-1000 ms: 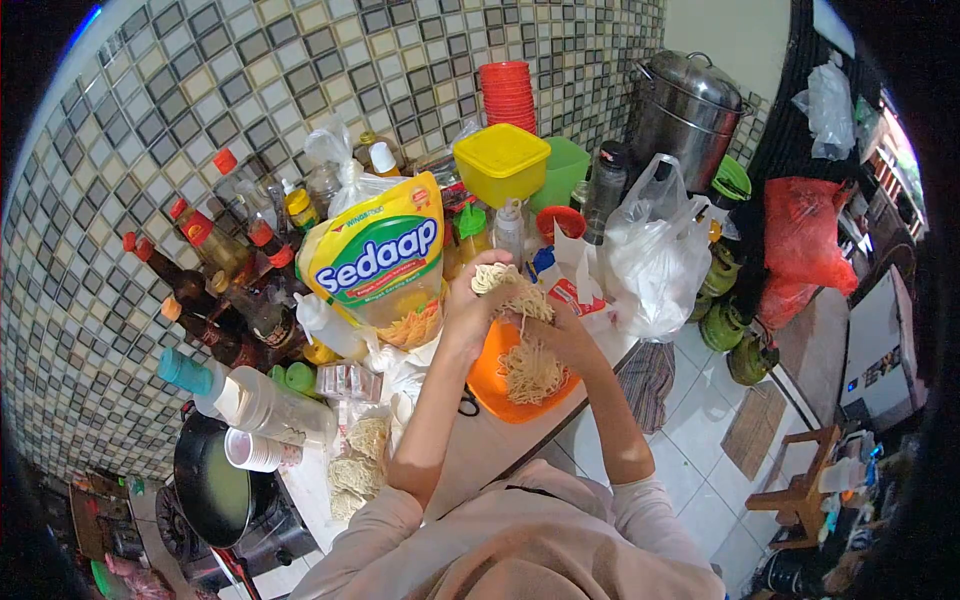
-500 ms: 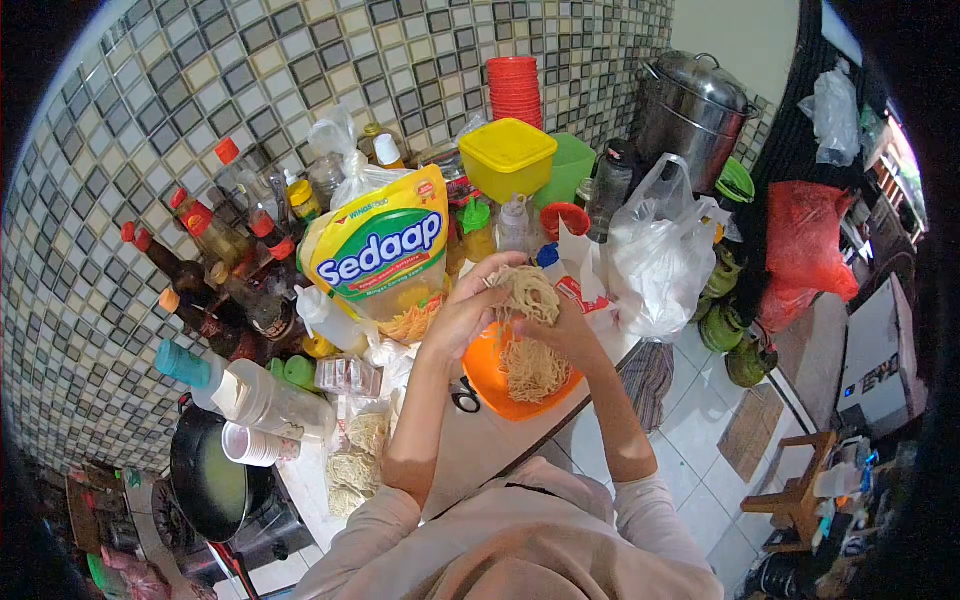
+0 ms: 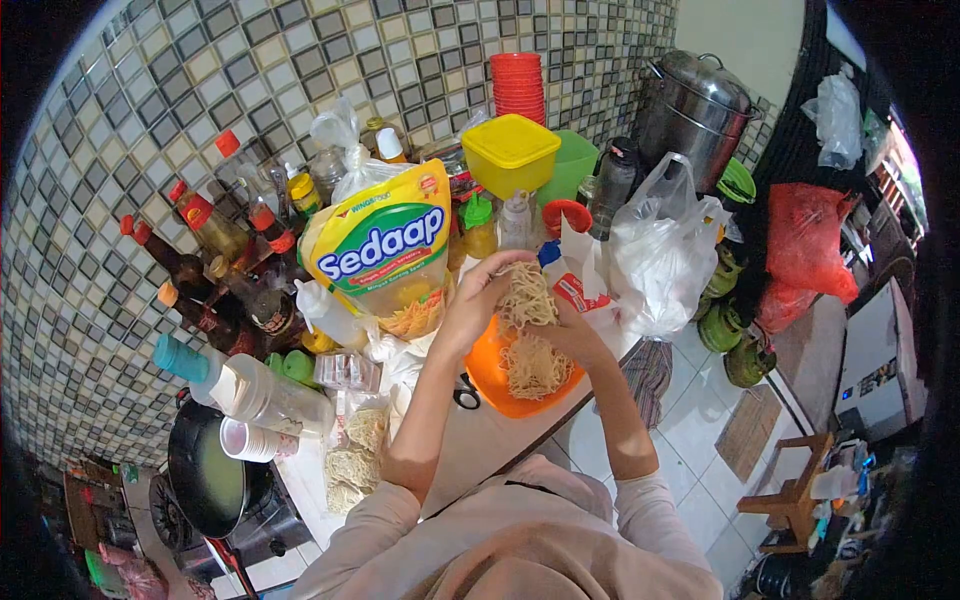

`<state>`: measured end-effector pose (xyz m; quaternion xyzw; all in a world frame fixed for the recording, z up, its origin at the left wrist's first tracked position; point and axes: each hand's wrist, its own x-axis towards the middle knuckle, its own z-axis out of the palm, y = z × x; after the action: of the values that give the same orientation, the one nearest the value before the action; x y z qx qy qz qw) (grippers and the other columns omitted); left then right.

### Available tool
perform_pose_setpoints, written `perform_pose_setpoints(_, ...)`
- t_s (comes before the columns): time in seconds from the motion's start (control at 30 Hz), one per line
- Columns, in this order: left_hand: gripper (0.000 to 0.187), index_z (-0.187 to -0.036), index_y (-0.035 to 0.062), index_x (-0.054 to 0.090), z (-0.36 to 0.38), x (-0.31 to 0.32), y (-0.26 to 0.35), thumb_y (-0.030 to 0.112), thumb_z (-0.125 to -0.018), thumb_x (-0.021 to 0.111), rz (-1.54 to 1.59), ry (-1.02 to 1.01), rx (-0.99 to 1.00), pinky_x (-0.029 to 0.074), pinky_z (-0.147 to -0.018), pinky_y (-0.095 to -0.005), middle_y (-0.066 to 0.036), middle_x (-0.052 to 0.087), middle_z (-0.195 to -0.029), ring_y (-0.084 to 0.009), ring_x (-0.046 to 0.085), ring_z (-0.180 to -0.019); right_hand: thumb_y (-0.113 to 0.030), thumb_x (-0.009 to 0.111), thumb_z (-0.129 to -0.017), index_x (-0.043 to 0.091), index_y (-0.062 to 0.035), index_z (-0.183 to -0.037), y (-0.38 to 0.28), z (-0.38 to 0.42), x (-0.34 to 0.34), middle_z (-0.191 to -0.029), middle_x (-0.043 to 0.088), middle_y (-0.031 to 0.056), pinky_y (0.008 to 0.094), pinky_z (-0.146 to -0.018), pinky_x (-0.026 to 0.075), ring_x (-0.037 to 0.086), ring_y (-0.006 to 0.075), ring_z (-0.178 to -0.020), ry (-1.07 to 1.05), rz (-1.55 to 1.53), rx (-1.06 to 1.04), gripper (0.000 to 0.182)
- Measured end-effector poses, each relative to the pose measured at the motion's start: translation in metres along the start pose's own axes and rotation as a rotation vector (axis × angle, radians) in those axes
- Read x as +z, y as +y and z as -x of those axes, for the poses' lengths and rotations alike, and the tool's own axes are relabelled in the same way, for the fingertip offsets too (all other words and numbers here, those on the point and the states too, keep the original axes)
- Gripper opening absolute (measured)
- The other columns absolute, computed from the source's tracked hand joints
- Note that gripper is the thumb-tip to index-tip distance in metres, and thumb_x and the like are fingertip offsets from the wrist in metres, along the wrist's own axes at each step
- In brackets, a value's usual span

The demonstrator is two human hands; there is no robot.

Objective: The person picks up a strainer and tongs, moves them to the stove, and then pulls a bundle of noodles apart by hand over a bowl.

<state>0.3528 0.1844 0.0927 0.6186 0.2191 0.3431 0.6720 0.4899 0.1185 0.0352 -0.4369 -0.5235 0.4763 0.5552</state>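
A clump of pale noodles [image 3: 528, 294] is held between my two hands, over an orange bowl [image 3: 487, 372]. My left hand [image 3: 474, 308] grips the clump from the left side, its fingers curled round the top. From the lower right, my right hand [image 3: 573, 338] closes on the same clump, and some of its fingers are hidden behind the strands. More noodles [image 3: 536, 366] lie in the bowl beneath. Beside the bowl on the left are black scissor handles [image 3: 466, 393]. Packs of noodles [image 3: 354, 466] rest on the counter left of my left forearm.
Behind my hands stand a yellow Sedaap oil pouch [image 3: 382, 248], a yellow tub [image 3: 510, 155] and a white plastic bag [image 3: 660, 265]. Sauce bottles [image 3: 205, 225] crowd the left. A wok [image 3: 208, 470] with pale liquid sits on the stove. A steel pot [image 3: 695, 115] stands back right.
The noodle clump has shifted slightly and its strands look looser between my fingers. Both hands stay above the orange bowl and keep hold of it.
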Motion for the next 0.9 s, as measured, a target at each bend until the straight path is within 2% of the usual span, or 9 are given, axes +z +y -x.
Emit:
perform_pose_setpoints(0.13, 0.03, -0.109, 0.0041, 0.045, 0.003, -0.008, -0.002, 0.001, -0.079, 0.043, -0.176, -0.119, 0.203, 0.04, -0.079, -0.0236, -0.005, 0.05, -0.103, -0.0114, 0.046, -0.097, -0.003, 0.053, -0.074, 0.043, -0.001, -0.112, -0.005, -0.005, -0.005, -0.1, 0.052, 0.0028, 0.0244, -0.076, 0.041, 0.05, 0.0121, -0.09, -0.059, 0.09, 0.011, 0.039)
perform_pose_setpoints(0.27, 0.035, -0.113, 0.0067, 0.043, 0.01, -0.021, 0.007, 0.003, -0.078, 0.046, -0.307, -0.018, 0.233, 0.037, -0.08, -0.0226, -0.003, 0.045, -0.108, -0.0105, 0.04, -0.103, -0.003, 0.05, -0.075, 0.048, -0.001, -0.107, -0.022, -0.012, -0.008, -0.094, 0.054, 0.0018, 0.0223, -0.07, 0.042, 0.051, 0.0086, -0.082, -0.008, -0.018, 0.01, 0.031)
perform_pose_setpoints(0.47, 0.059, -0.123, 0.011, 0.029, -0.006, -0.03, -0.072, 0.014, -0.072, 0.06, 0.311, -0.045, 0.115, 0.035, -0.083, -0.0253, -0.003, 0.038, -0.115, -0.0114, 0.035, -0.108, -0.006, 0.049, -0.077, 0.047, -0.0025, -0.106, -0.065, -0.024, 0.013, -0.083, 0.052, 0.0012, 0.0216, -0.061, 0.042, 0.05, 0.0089, -0.069, 0.091, -0.451, -0.069, 0.029)
perform_pose_setpoints(0.53, 0.074, -0.125, 0.0096, 0.024, 0.002, -0.011, -0.074, 0.022, -0.067, 0.068, -0.163, -0.093, 0.225, 0.036, -0.083, -0.0278, -0.003, 0.041, -0.112, -0.0124, 0.038, -0.105, -0.006, 0.048, -0.077, 0.047, -0.0028, -0.104, -0.085, -0.028, 0.018, -0.079, 0.051, 0.0012, 0.0217, -0.058, 0.042, 0.049, 0.0096, -0.066, 0.209, -0.507, -0.082, 0.027)
perform_pose_setpoints(0.57, 0.074, -0.125, 0.0096, 0.024, 0.002, -0.004, -0.072, 0.022, -0.067, 0.068, -0.161, -0.093, 0.224, 0.036, -0.083, -0.0278, -0.003, 0.041, -0.112, -0.0124, 0.038, -0.105, -0.006, 0.048, -0.077, 0.047, -0.0033, -0.1, -0.09, -0.032, 0.016, -0.075, 0.049, 0.0012, 0.0227, -0.057, 0.042, 0.048, 0.0099, -0.063, 0.147, -0.571, -0.093, 0.023)
perform_pose_setpoints(0.67, 0.071, -0.123, 0.0064, 0.028, 0.003, 0.012, -0.065, 0.02, -0.067, 0.07, -0.136, -0.225, 0.207, 0.039, -0.08, -0.0272, -0.003, 0.049, -0.101, -0.0127, 0.046, -0.095, -0.009, 0.046, -0.079, 0.045, -0.0051, -0.089, -0.113, -0.042, 0.017, -0.066, 0.045, 0.0013, 0.0269, -0.057, 0.042, 0.045, 0.0125, -0.057, 0.091, -0.654, -0.099, 0.01)
perform_pose_setpoints(0.73, 0.026, -0.1, 0.0041, 0.049, 0.002, 0.02, -0.06, 0.008, -0.076, 0.057, -0.102, -0.256, 0.116, 0.042, -0.07, -0.0274, -0.002, 0.054, -0.084, -0.0125, 0.052, -0.079, -0.012, 0.045, -0.08, 0.044, -0.0065, -0.081, -0.127, -0.047, 0.016, -0.061, 0.043, 0.0013, 0.0301, -0.059, 0.043, 0.044, 0.0147, -0.055, 0.096, -0.673, -0.094, 0.006)
perform_pose_setpoints(0.83, 0.026, -0.097, 0.0026, 0.051, 0.002, 0.02, -0.057, 0.016, -0.076, 0.06, 0.147, -0.214, 0.042, 0.044, -0.063, -0.0217, 0.0, 0.054, -0.077, -0.0076, 0.052, -0.067, -0.019, 0.046, -0.08, 0.043, -0.0089, -0.075, -0.143, -0.049, 0.016, -0.059, 0.044, 0.0008, 0.0324, -0.06, 0.042, 0.044, 0.0143, -0.055, 0.18, -0.569, -0.189, 0.011)
perform_pose_setpoints(0.9, 0.022, -0.093, 0.0024, 0.052, 0.001, 0.011, -0.051, 0.017, -0.078, 0.058, 0.047, -0.213, 0.028, 0.043, -0.06, -0.0218, 0.001, 0.053, -0.075, -0.0072, 0.051, -0.065, -0.02, 0.046, -0.08, 0.043, -0.0092, -0.074, -0.157, -0.044, 0.009, -0.059, 0.044, 0.0006, 0.031, -0.06, 0.041, 0.044, 0.0138, -0.056, 0.219, -0.583, -0.164, 0.012)
